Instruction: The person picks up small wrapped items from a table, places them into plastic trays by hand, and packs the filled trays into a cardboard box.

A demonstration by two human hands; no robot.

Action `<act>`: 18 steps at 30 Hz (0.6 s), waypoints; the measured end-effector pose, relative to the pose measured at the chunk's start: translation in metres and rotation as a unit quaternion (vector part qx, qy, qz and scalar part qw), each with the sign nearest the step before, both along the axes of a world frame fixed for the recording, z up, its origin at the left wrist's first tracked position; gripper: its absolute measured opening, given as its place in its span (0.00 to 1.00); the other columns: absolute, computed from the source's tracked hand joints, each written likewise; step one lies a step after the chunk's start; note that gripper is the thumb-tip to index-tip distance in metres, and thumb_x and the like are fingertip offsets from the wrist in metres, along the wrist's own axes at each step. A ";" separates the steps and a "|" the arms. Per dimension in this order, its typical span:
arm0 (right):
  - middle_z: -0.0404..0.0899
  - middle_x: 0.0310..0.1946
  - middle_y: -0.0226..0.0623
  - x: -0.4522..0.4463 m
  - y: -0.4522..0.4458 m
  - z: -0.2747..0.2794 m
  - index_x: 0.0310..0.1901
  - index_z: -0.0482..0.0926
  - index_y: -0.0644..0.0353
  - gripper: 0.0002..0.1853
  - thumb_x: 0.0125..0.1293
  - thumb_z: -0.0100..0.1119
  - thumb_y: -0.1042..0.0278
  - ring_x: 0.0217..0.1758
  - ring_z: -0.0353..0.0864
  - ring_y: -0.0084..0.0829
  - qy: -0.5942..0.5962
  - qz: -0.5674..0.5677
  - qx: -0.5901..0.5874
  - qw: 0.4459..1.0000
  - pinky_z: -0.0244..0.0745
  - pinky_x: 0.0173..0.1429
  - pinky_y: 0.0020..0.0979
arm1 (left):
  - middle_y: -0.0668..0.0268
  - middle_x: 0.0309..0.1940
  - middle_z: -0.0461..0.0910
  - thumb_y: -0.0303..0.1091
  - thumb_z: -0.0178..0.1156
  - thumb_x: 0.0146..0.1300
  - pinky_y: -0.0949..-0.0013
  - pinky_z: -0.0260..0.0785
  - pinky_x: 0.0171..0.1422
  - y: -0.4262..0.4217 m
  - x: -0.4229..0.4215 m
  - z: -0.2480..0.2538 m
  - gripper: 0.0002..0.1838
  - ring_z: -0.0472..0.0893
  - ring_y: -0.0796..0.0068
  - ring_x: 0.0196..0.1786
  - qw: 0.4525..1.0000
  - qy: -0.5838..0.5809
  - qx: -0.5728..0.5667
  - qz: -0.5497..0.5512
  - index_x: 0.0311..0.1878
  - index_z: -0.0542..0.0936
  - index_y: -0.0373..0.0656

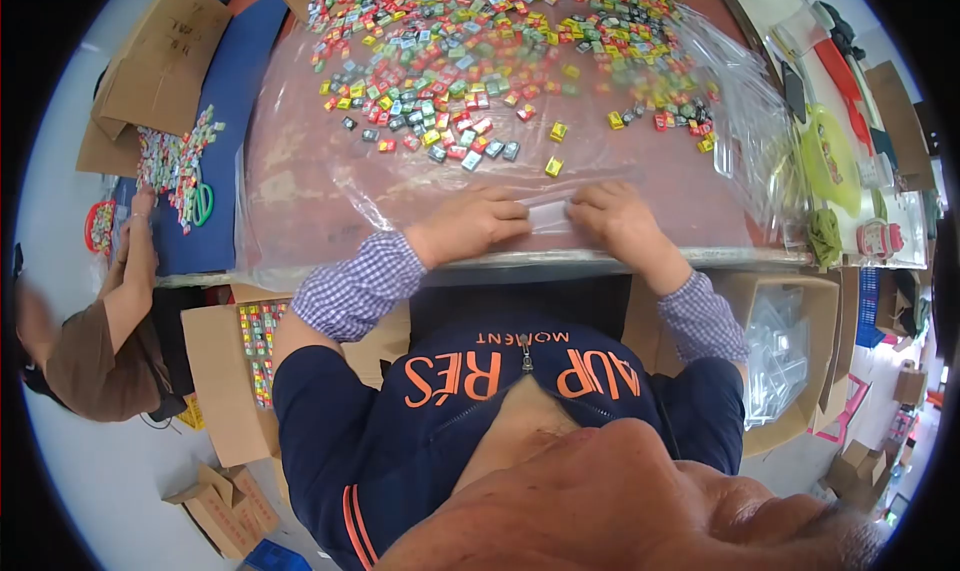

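My left hand point(468, 227) is near the table's front edge, fingers closed on one end of a small clear plastic piece point(548, 214). Across from it, my right hand point(622, 227) has its fingers bent and pressed on the other end of that plastic. Whether the piece is a bag or part of the sheet below is too unclear to tell. Small wrapped pieces in red, yellow, green and black point(450, 101) lie in a wide pile beyond my hands. Two yellow pieces point(554, 166) are closest to my hands.
Clear plastic sheeting point(340, 196) covers the red table. A box of plastic bags point(780, 361) stands below at right, and a box of wrapped pieces point(258, 346) at left. A co-worker point(110, 341) sits at the left with green scissors point(202, 204) nearby. A yellow-green basket point(830, 161) is at right.
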State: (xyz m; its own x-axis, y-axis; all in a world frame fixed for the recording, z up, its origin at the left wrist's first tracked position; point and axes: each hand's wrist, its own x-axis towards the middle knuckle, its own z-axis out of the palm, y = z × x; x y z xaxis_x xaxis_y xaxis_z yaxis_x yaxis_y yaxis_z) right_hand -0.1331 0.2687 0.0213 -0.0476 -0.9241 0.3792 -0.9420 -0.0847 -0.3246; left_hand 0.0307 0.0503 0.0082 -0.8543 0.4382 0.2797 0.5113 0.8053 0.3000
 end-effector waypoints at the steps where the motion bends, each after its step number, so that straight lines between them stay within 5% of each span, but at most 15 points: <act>1: 0.79 0.35 0.37 -0.004 0.004 0.002 0.38 0.81 0.58 0.09 0.54 0.62 0.71 0.42 0.80 0.41 0.030 -0.013 0.010 0.999 0.75 0.43 0.39 | 0.65 0.45 0.79 0.30 0.61 0.54 0.60 0.70 0.50 -0.004 0.012 0.003 0.14 0.77 0.61 0.47 1.000 0.010 -0.009 0.016 0.45 0.80 0.45; 6: 0.80 0.34 0.36 -0.020 -0.013 -0.009 0.38 0.81 0.57 0.08 0.57 0.62 0.67 0.39 0.80 0.42 -0.091 -0.020 -0.007 0.996 0.75 0.41 0.40 | 0.64 0.44 0.80 0.30 0.63 0.54 0.59 0.69 0.51 -0.019 0.013 0.003 0.12 0.77 0.60 0.48 0.990 0.072 0.063 0.099 0.43 0.80 0.44; 12: 0.80 0.34 0.39 -0.038 -0.125 -0.014 0.36 0.81 0.57 0.09 0.60 0.61 0.61 0.40 0.81 0.42 -0.034 -0.186 -0.023 0.982 0.76 0.42 0.40 | 0.57 0.37 0.80 0.27 0.63 0.55 0.59 0.70 0.48 -0.050 -0.062 -0.011 0.06 0.78 0.56 0.43 0.945 0.070 0.076 0.310 0.37 0.81 0.40; 18: 0.80 0.33 0.35 -0.051 -0.128 -0.030 0.35 0.81 0.55 0.06 0.57 0.59 0.64 0.42 0.80 0.40 0.060 -0.168 0.021 0.984 0.74 0.44 0.41 | 0.56 0.32 0.79 0.28 0.62 0.55 0.57 0.70 0.45 -0.075 -0.059 -0.012 0.04 0.78 0.55 0.40 0.946 0.072 0.068 0.310 0.33 0.81 0.39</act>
State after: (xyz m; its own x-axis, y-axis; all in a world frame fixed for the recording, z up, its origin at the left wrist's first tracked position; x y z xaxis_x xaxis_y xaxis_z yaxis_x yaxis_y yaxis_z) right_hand -0.1843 0.1406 -0.0085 -0.3106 -0.8787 0.3625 -0.9463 0.2498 -0.2052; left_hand -0.0284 -0.0243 -0.0035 -0.8837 -0.1818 0.4312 -0.0022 0.9231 0.3847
